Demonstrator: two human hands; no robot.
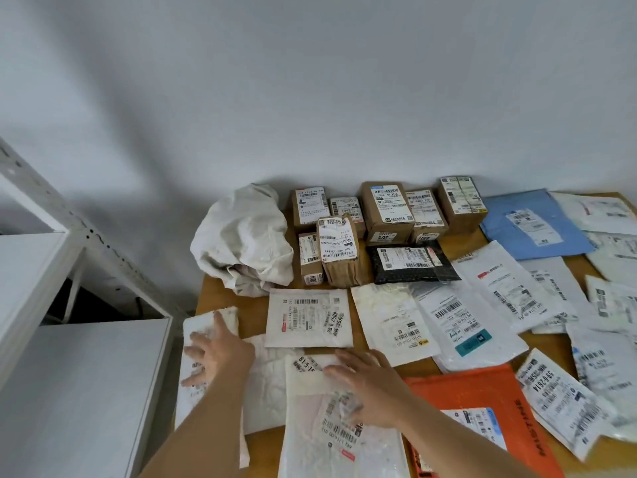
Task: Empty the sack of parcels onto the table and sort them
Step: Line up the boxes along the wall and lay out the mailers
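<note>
Pressing flat: left hand (215, 353) and right hand (370, 391) are lying with fingers spread wide on white mailers (310, 405), sack (243, 239) slumping beyond fingertips; better sliding each mailer singly, labels upward.

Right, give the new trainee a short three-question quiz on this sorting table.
1. True or false: the white sack lies crumpled at the back left of the table.
2. Which colour is the mailer nearest the right hand? A) orange B) green C) pink
3. Fill in: the left hand rests flat on a ____ parcel at the table's left edge.

Key
1. True.
2. A, the orange mailer.
3. White: the white parcel.
</note>
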